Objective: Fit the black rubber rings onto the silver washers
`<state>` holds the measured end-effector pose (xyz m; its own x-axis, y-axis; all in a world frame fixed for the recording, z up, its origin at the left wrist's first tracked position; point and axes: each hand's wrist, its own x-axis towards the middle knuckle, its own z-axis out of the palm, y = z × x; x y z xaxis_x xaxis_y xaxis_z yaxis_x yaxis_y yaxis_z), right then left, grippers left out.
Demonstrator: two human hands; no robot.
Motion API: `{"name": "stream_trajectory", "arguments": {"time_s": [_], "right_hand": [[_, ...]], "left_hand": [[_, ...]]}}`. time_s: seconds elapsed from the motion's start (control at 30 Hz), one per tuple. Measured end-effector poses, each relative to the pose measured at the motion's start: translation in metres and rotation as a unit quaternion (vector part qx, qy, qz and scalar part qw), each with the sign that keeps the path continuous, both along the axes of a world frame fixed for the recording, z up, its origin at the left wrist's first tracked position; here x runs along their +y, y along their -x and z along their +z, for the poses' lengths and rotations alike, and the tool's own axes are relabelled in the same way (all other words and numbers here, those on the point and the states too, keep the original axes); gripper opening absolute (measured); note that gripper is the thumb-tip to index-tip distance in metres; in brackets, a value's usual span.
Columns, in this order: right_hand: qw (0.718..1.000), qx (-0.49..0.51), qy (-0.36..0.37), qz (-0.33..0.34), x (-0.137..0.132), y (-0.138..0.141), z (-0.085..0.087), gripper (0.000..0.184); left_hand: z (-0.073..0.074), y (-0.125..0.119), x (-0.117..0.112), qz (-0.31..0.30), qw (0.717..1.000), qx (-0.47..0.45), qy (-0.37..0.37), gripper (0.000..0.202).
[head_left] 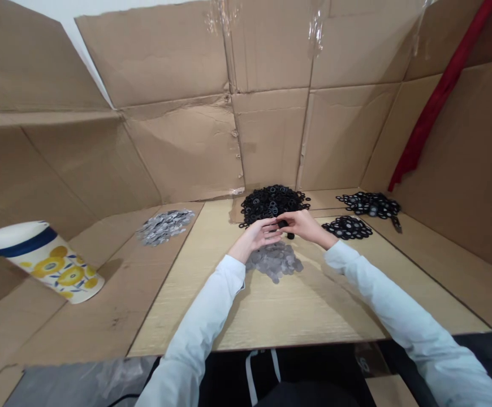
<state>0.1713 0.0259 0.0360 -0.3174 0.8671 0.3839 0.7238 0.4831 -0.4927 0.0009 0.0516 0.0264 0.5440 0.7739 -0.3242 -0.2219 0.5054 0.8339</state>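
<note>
On a pale wood-grain board [263, 316] inside a cardboard enclosure [186, 152], the left hand [257, 234] and right hand [303, 225] meet near the middle, both in white sleeves [199, 316]. The fingers of each hand are drawn narrow and close together on a small black piece [283, 224], whose exact shape is hidden by the grip. Just beyond the hands lies a heap of black rings [271, 202], and just beneath them a spread of grey washers [274, 263]. To the right sit a smaller patch of black rings [346, 228] and a cluster of black-and-silver rings [369, 203]. Well to the left, on the cardboard, are a pile of silver pieces [164, 227] and a yellow-patterned cup [42, 261] lying on its side.
</note>
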Motion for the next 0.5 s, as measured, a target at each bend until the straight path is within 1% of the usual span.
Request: {"name": "stream_trajectory", "arguments": {"time_s": [0.1, 0.17, 0.33, 0.4, 0.5], "right_hand": [[0.998, 0.059, 0.005, -0.001, -0.010, 0.007, -0.006, 0.031], [0.997, 0.082, 0.009, -0.009, -0.015, 0.013, -0.011, 0.031], [0.982, 0.186, 0.033, 0.002, -0.018, 0.025, -0.032, 0.032], [0.979, 0.198, 0.040, 0.007, -0.017, 0.028, -0.038, 0.033], [0.980, 0.192, 0.040, 0.009, -0.017, 0.031, -0.040, 0.034]], "left_hand": [[0.000, 0.010, -0.005, -0.021, 0.999, -0.016, 0.029, 0.024], [0.000, 0.016, -0.008, -0.021, 0.999, -0.023, 0.044, 0.027], [-0.002, 0.025, -0.017, 0.033, 0.998, -0.047, 0.010, 0.023], [-0.002, 0.027, -0.019, 0.040, 0.998, -0.057, 0.000, 0.023], [0.000, 0.031, -0.021, 0.054, 0.997, -0.059, -0.008, 0.025]]}}
